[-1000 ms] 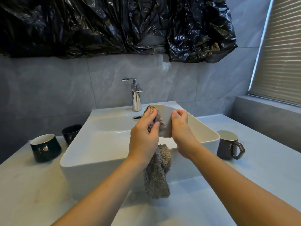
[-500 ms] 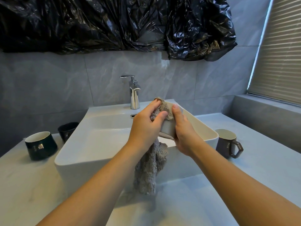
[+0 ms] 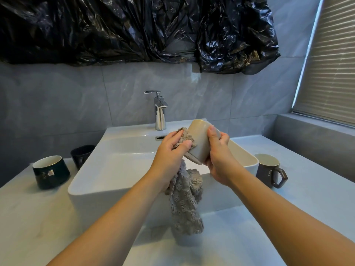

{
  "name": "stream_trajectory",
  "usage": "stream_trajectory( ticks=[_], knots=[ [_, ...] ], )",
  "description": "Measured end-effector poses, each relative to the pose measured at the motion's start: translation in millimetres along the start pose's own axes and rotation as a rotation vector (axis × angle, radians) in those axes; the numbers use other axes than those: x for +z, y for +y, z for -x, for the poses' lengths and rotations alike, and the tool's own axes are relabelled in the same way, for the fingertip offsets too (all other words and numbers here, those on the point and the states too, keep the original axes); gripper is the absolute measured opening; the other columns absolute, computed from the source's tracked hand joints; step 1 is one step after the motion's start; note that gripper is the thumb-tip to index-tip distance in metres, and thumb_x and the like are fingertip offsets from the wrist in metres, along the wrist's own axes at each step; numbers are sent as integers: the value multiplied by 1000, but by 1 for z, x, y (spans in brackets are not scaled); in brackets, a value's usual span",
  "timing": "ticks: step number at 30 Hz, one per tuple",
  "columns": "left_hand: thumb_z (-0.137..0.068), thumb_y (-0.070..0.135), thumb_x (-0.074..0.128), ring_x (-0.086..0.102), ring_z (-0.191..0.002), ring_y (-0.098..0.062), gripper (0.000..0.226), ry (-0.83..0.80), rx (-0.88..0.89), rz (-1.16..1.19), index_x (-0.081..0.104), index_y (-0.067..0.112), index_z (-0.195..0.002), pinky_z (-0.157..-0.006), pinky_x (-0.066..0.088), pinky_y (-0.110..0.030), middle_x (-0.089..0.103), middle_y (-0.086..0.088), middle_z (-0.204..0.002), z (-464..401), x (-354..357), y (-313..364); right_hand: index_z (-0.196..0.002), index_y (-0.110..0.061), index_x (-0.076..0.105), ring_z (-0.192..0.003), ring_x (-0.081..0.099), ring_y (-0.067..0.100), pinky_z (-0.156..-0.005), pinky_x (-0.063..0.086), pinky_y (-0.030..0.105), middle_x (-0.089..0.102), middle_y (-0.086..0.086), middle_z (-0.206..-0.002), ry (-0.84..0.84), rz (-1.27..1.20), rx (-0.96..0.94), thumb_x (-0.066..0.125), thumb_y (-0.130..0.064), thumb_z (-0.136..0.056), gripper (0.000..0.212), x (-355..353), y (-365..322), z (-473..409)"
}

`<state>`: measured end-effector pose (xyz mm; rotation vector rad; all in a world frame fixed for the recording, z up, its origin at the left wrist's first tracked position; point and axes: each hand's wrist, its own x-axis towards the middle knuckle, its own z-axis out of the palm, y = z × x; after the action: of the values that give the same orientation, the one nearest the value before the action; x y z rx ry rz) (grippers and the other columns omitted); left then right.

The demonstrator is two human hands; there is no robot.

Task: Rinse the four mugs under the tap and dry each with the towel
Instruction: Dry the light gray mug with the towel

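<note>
Change: the beige mug [image 3: 201, 141], a second ago mouth-up toward the camera, now lies tipped with its base up and away, mouth down toward the person.
Left hand [image 3: 171, 152]: pinches the grey towel [image 3: 185, 200] against the mug's side; the rest hangs in front of the sink [image 3: 107, 169].
Right hand [image 3: 219, 152]: curled round the mug, held above the sink.
Meaning: probably drying the outside of this mug.
Tap [image 3: 160, 112]: no water visible.
Desk [image 3: 28, 217]: pale; green mug [image 3: 50, 172] and dark mug [image 3: 81, 155] left, brown mug [image 3: 269, 169] right.
Room: grey tiles, black plastic sheet [image 3: 134, 29] above, blind [image 3: 330, 64] right.
</note>
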<state>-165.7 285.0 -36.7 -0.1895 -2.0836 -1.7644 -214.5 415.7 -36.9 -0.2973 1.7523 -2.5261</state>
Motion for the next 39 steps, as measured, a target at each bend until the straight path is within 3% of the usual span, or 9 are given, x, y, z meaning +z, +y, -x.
stream_trajectory(
  ticks=[3,7,12,16,19,26,29,33,39],
  knots=[
    [-86,24,69,67,-95,-22,28,-60,-176,334,73,27,-113,-79,53,-37,66,-17,-122,-3,-7,1,-116,-26,35,-119,58,23,-99,52,51,52,4,-124,-35,34,13,47,-53,-98,34,1,4,0],
    [-93,11,61,65,-57,-20,25,-116,-343,528,63,12,-118,-52,52,-27,70,-11,-80,2,-14,6,-118,-18,37,-113,57,15,-102,50,43,52,3,-121,-58,104,-22,49,-50,-98,39,3,4,2],
    [-94,23,59,62,-73,-31,26,-127,-508,602,63,5,-111,-69,51,-39,65,-20,-89,-1,-23,5,-105,-25,38,-116,52,23,-106,43,53,50,3,-114,-148,464,-85,48,-92,-64,79,5,-1,2],
    [-95,13,56,63,-74,-31,14,-132,-402,638,63,10,-107,-69,52,-41,67,-17,-86,-1,-24,2,-125,-11,33,-116,39,18,-103,34,33,34,0,-128,-153,793,-214,32,-61,-96,57,12,-13,0],
    [-84,3,66,63,-75,-30,24,-179,-330,638,60,11,-106,-69,53,-40,67,-17,-88,3,-23,2,-111,-19,37,-125,29,20,-106,25,34,26,-2,-134,-100,1089,-335,27,-49,-103,33,18,-27,-2],
    [-62,12,75,61,-70,-21,71,28,-142,263,50,17,-127,-57,50,-33,65,-10,-96,7,-6,-3,-101,-18,48,-92,50,25,-73,38,37,56,4,-100,-208,1397,-477,38,-36,-105,21,21,-62,6],
    [-54,32,75,68,-88,-19,80,116,-99,6,45,40,-127,-71,60,-42,66,1,-107,10,-3,-6,-130,-25,38,-94,55,26,-81,48,42,60,5,-110,-332,1415,-539,46,-26,-104,27,14,-73,11],
    [-49,47,69,64,-97,-15,80,120,-94,-186,42,46,-125,-82,57,-44,60,6,-115,16,2,0,-123,-33,33,-98,55,26,-87,50,45,50,-5,-117,-496,1581,-520,55,-23,-99,34,5,-85,19],
    [-65,39,74,55,-102,-16,86,125,18,-383,34,34,-140,-84,54,-37,45,6,-123,21,10,1,-104,-23,51,-90,54,18,-72,47,29,57,-3,-101,-260,1348,-444,47,-23,-99,7,5,-77,22]
  ],
)
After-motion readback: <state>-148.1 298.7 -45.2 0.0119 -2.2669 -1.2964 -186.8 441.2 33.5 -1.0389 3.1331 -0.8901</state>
